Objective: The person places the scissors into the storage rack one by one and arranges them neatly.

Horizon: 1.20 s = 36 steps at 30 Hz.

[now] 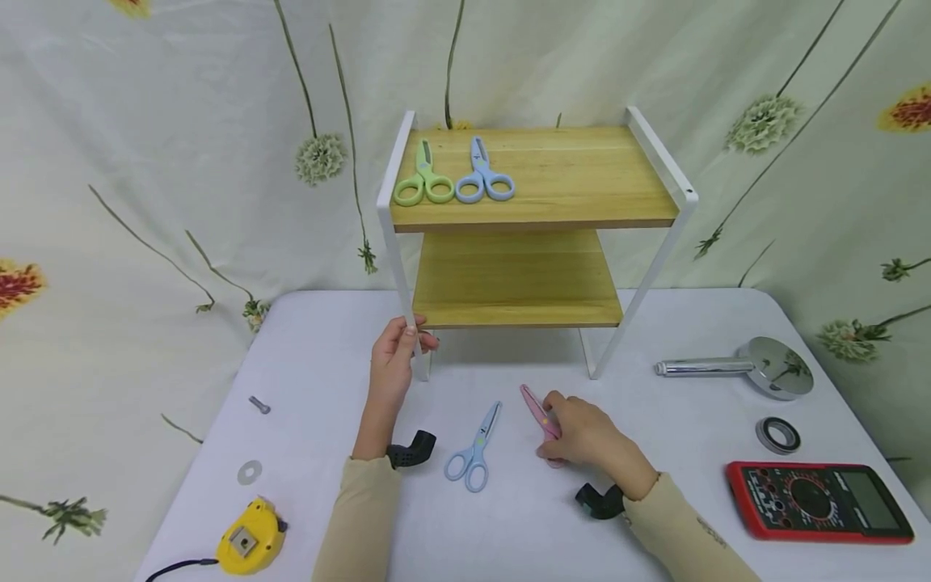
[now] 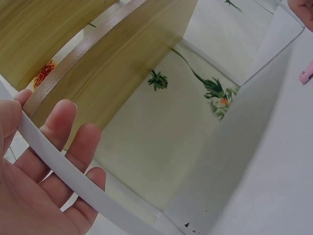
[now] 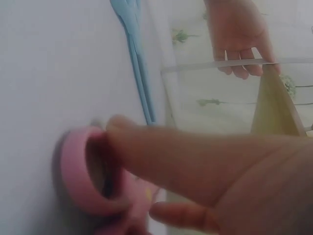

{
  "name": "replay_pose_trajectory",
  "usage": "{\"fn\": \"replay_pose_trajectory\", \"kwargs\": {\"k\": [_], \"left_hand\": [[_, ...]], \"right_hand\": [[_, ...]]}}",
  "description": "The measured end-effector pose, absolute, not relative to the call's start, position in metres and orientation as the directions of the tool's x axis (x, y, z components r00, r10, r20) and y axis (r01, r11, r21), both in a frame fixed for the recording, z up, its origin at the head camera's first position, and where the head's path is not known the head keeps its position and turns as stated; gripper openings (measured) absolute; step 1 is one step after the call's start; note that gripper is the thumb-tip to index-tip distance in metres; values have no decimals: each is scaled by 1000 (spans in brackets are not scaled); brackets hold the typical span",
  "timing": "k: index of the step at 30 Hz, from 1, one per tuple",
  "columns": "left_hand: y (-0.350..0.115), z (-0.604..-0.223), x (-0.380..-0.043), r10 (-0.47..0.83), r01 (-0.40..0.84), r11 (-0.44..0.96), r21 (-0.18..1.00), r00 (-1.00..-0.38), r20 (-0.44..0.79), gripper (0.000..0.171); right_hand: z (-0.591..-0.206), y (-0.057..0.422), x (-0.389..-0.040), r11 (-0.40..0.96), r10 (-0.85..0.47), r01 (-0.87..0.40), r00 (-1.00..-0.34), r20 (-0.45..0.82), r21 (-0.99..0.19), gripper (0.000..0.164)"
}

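My left hand [image 1: 393, 360] holds the left white leg of a two-tier wooden shelf [image 1: 516, 315], thumb in front and fingers behind, by the lower board. In the left wrist view the white frame bar [image 2: 73, 171] crosses the fingers. My right hand [image 1: 592, 436] pinches pink scissors [image 1: 537, 408] on the table, covering part of their handles. The right wrist view shows the thumb against a pink handle ring [image 3: 76, 171]. Left of them lie blue scissors [image 1: 476, 453]. Green scissors [image 1: 423, 178] and another blue pair [image 1: 483, 174] lie on the top board.
On the right are a shower head [image 1: 778, 368], a black tape roll [image 1: 778, 435] and a red multimeter [image 1: 818, 501]. On the left lie a bolt [image 1: 259, 404], a washer [image 1: 250, 472] and a yellow tape measure [image 1: 250, 537]. A floral cloth [image 1: 182, 162] hangs behind the table.
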State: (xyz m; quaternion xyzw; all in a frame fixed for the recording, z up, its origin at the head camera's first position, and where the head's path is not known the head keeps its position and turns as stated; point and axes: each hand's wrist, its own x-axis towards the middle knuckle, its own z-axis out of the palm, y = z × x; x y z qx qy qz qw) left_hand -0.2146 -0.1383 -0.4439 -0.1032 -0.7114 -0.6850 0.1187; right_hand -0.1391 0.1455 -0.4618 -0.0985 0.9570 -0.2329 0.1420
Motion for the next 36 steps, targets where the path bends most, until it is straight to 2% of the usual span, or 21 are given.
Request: {"fn": "replay_pose_trajectory", "kwargs": {"k": [6, 15, 20, 23, 26, 30, 34, 36], "left_hand": [[-138, -444, -215, -12, 314, 45, 948, -949, 315, 29], [-134, -442, -215, -7, 312, 44, 949, -950, 313, 29], [-133, -441, -216, -3, 312, 44, 949, -950, 313, 29], [-132, -441, -217, -2, 311, 41, 950, -950, 311, 29], [-132, -441, -217, -6, 311, 45, 949, -950, 311, 29], [-134, -443, -217, -15, 311, 52, 949, -950, 312, 30], [-136, -445, -216, -25, 306, 48, 951, -951, 308, 30], [-136, -445, -216, -31, 302, 47, 952, -952, 304, 30]], "right_hand": [[-463, 145, -140, 805, -309, -112, -918, -250, -583, 56], [-461, 158, -143, 682, -454, -186, -865, -212, -707, 43], [-440, 166, -144, 453, -544, -178, -831, -113, -873, 19], [-414, 174, -142, 284, -592, -275, -804, 57, -918, 16], [-379, 185, -138, 163, -643, -446, -725, 248, -880, 27], [-320, 196, -136, 75, -687, -634, -592, 422, -769, 49], [-263, 195, -145, 83, -659, -758, -528, 535, -647, 54], [-238, 190, -154, 144, -625, -790, -540, 564, -597, 51]]}}
